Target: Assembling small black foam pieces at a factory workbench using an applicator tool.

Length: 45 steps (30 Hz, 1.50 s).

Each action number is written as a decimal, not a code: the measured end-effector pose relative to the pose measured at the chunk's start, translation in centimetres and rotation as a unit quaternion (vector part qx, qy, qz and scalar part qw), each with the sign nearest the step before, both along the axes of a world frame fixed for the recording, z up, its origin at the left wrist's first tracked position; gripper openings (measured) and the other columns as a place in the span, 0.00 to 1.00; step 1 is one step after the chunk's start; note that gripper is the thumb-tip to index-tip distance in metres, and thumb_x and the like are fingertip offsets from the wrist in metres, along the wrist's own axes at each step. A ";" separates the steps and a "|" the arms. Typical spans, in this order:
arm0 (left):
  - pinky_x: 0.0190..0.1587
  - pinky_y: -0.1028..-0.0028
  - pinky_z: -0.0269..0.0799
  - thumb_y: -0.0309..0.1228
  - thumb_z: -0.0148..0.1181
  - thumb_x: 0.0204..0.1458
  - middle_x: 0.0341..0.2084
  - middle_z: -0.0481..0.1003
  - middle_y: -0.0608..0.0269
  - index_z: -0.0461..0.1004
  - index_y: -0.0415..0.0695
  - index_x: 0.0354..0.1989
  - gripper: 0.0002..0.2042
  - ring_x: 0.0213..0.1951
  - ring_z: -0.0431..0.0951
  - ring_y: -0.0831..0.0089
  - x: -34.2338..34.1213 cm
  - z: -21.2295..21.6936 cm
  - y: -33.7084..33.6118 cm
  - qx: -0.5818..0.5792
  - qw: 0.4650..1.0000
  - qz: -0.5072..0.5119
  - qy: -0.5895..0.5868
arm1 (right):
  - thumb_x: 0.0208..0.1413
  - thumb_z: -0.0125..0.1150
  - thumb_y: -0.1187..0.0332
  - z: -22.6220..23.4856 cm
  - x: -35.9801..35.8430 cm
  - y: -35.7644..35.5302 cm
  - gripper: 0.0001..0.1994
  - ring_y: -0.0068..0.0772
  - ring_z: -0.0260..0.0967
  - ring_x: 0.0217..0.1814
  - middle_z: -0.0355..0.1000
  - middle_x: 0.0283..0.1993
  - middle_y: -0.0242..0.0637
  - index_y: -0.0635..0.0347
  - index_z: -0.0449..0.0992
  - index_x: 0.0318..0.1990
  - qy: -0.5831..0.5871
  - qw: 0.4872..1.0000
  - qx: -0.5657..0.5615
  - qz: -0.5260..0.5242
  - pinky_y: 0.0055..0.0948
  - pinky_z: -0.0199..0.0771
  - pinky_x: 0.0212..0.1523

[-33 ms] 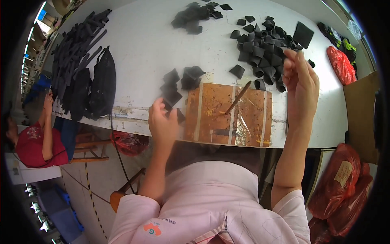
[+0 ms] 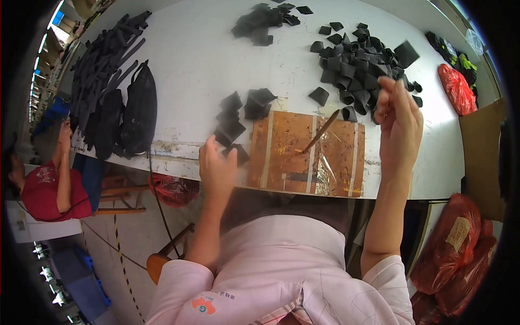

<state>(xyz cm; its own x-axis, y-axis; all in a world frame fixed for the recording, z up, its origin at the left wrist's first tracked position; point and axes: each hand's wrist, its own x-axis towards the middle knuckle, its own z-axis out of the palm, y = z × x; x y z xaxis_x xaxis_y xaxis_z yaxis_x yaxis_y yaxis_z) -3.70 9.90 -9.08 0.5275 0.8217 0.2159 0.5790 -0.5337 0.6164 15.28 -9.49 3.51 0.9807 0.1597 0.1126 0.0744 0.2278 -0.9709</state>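
The left hand (image 2: 216, 165) rested at the near edge of the white surface (image 2: 206, 59), fingers curled on a small black square fabric piece (image 2: 238, 154); whether it was actually gripped could not be told. The right hand (image 2: 400, 116) was raised beside the large heap of black folded fabric pieces (image 2: 352, 70), fingers pinched narrow around something too small to identify. The pieces appeared light, soft and limp, probably best pinched at an edge. A thin brown stick (image 2: 320, 131) lay on the taped, worn brown board (image 2: 306, 154). A smaller stack of black squares (image 2: 259, 103) sat just beyond it.
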 end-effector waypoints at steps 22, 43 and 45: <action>0.25 0.84 0.61 0.28 0.54 0.47 0.27 0.71 0.66 0.68 0.39 0.39 0.11 0.26 0.68 0.82 1.2 6.9 -5.7 -0.637 0.720 -0.178 -0.208 | 0.55 0.52 0.67 -6.7 -9.1 -0.1 0.08 0.14 0.59 0.30 0.64 0.29 0.26 0.63 0.69 0.28 0.188 0.939 0.079 0.277 0.17 0.62 0.27; 0.19 0.85 0.62 0.17 0.57 0.43 0.17 0.71 0.69 0.71 0.36 0.26 0.03 0.17 0.66 0.87 2.5 6.9 -8.9 -0.127 0.930 -0.259 -0.228 | 0.38 0.60 0.78 -6.1 -10.1 0.7 0.11 0.35 0.65 0.27 0.64 0.27 0.39 0.64 0.71 0.33 -0.243 0.936 -0.220 0.126 0.27 0.65 0.23; 0.16 0.86 0.60 0.17 0.57 0.42 0.17 0.72 0.69 0.72 0.36 0.26 0.03 0.15 0.66 0.87 2.7 6.4 -9.2 0.048 0.937 -0.203 -0.279 | 0.38 0.58 0.80 -6.4 -10.2 1.8 0.08 0.35 0.64 0.24 0.64 0.26 0.40 0.65 0.71 0.30 -0.363 0.887 -0.283 0.031 0.28 0.64 0.22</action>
<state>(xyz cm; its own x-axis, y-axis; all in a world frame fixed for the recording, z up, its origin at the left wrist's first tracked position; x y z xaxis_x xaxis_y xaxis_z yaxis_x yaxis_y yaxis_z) -0.96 0.73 -2.65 0.5758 0.5398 0.6140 -0.0823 -0.7090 0.7004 5.07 -7.74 -2.91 0.6703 0.4429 0.5954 0.7311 -0.2565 -0.6322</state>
